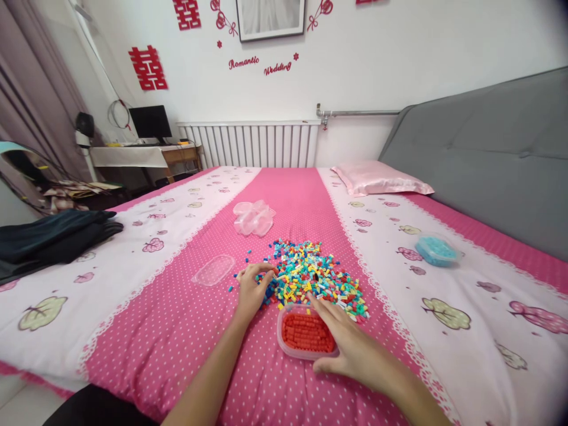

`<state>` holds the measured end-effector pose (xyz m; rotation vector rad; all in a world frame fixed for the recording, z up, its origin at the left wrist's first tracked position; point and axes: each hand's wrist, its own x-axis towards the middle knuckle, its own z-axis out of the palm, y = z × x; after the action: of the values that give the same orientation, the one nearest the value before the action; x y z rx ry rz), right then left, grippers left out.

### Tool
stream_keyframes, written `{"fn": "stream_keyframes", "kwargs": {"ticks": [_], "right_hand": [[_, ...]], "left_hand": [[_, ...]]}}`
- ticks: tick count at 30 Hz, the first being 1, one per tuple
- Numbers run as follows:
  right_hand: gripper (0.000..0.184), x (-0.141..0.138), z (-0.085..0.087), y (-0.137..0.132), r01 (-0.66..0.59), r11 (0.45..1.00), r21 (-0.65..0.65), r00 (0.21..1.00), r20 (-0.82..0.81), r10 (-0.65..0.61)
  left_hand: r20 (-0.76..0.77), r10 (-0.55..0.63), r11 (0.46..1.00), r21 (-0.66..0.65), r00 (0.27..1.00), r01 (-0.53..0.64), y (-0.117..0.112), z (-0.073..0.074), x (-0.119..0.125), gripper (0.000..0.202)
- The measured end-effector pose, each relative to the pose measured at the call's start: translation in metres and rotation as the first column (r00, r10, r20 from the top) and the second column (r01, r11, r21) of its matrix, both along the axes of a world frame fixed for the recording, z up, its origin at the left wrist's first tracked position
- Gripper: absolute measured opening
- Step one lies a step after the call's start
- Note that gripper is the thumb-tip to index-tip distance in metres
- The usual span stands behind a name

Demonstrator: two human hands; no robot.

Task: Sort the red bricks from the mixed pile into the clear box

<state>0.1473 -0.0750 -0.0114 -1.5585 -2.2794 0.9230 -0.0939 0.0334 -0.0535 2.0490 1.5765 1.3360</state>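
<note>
A heap of small multicoloured beads (313,275) lies on the pink dotted bedspread (177,331). Just in front of it stands a clear plastic box filled with red beads (306,332). My left hand (252,288) rests at the heap's left edge, fingers curled onto the beads; what it pinches is too small to make out. My right hand (350,346) lies beside the red box on its right, fingers stretched flat toward the heap, touching the box's rim.
A clear lid (213,270) lies left of the heap, a stack of empty clear boxes (254,217) behind it. A box of blue beads (437,249) sits at right. Dark clothes (48,236) lie at left, a pink pillow (377,177) and grey headboard (488,154) at right.
</note>
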Motion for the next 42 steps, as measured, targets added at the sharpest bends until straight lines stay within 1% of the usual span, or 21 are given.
{"fn": "stream_keyframes", "kwargs": {"ticks": [3, 5, 6, 7, 9, 11, 13, 16, 21, 24, 27, 30, 32, 35, 38, 40, 42], "right_hand": [[0.12, 0.003, -0.001, 0.002, 0.01, 1.0, -0.017, 0.998, -0.065, -0.011], [0.118, 0.006, 0.0, 0.003, 0.009, 0.999, -0.033, 0.989, -0.149, -0.013], [0.11, 0.008, 0.0, 0.004, 0.013, 1.0, -0.019, 0.978, -0.208, -0.017], [0.098, 0.009, 0.001, 0.005, 0.028, 0.999, 0.016, 0.962, -0.274, -0.022], [0.067, 0.009, 0.002, 0.006, 0.105, 0.985, 0.135, 0.918, -0.395, -0.044], [0.044, 0.008, 0.002, 0.008, 0.207, 0.944, 0.258, 0.878, -0.475, -0.062], [0.03, 0.006, 0.001, 0.01, 0.25, 0.91, 0.332, 0.855, -0.516, -0.047], [0.019, 0.002, -0.004, 0.011, 0.265, 0.886, 0.381, 0.838, -0.545, -0.017], [0.02, -0.005, -0.01, 0.01, 0.337, 0.844, 0.417, 0.833, -0.55, -0.06], [0.023, -0.006, -0.012, 0.011, 0.34, 0.832, 0.438, 0.856, -0.51, -0.081], [0.023, 0.001, -0.013, 0.013, 0.3, 0.841, 0.45, 0.912, -0.393, -0.115], [0.023, 0.011, -0.009, 0.015, 0.239, 0.859, 0.452, 0.964, -0.22, -0.152], [0.021, 0.013, -0.003, 0.014, 0.203, 0.858, 0.471, 0.979, -0.106, -0.173], [0.02, 0.006, 0.012, 0.013, 0.137, 0.859, 0.494, 0.979, 0.066, -0.194], [0.02, -0.008, 0.027, 0.01, 0.078, 0.87, 0.486, 0.952, 0.222, -0.209], [0.019, -0.016, 0.033, 0.008, 0.059, 0.883, 0.466, 0.934, 0.287, -0.214], [0.019, -0.02, 0.035, 0.006, 0.062, 0.891, 0.449, 0.923, 0.315, -0.223]], "left_hand": [[0.067, -0.037, 0.999, 0.004, 0.997, 0.037, -0.006, 0.007, -0.001, 0.019], [0.1, -0.057, 0.998, 0.011, 0.993, 0.056, -0.014, 0.015, 0.0, 0.021], [0.113, -0.069, 0.998, 0.014, 0.991, 0.068, -0.02, 0.02, 0.001, 0.022], [0.124, -0.084, 0.996, 0.013, 0.989, 0.083, -0.027, 0.024, 0.004, 0.023], [0.127, -0.135, 0.991, -0.001, 0.983, 0.137, -0.042, 0.033, 0.011, 0.022], [0.113, -0.198, 0.979, -0.02, 0.974, 0.201, -0.058, 0.039, 0.023, 0.017], [0.092, -0.259, 0.964, -0.042, 0.961, 0.264, -0.071, 0.042, 0.036, 0.01], [0.079, -0.306, 0.948, -0.063, 0.949, 0.311, -0.079, 0.041, 0.05, 0.005], [0.055, -0.304, 0.947, -0.092, 0.951, 0.308, -0.077, 0.037, 0.054, 0.008], [0.034, -0.282, 0.953, -0.107, 0.959, 0.284, -0.079, 0.035, 0.05, 0.008], [-0.022, -0.272, 0.958, -0.097, 0.962, 0.269, -0.086, 0.031, 0.043, 0.016], [-0.19, -0.279, 0.96, -0.068, 0.941, 0.271, -0.098, 0.024, 0.035, 0.022], [-0.3, -0.276, 0.961, -0.057, 0.913, 0.271, -0.105, 0.02, 0.031, 0.025], [-0.401, -0.277, 0.959, -0.059, 0.873, 0.277, -0.112, 0.016, 0.031, 0.029], [-0.461, -0.275, 0.959, -0.067, 0.844, 0.275, -0.115, 0.015, 0.034, 0.031], [-0.482, -0.272, 0.96, -0.078, 0.833, 0.269, -0.116, 0.015, 0.036, 0.032], [-0.488, -0.275, 0.96, -0.094, 0.828, 0.264, -0.117, 0.016, 0.038, 0.032]]}}
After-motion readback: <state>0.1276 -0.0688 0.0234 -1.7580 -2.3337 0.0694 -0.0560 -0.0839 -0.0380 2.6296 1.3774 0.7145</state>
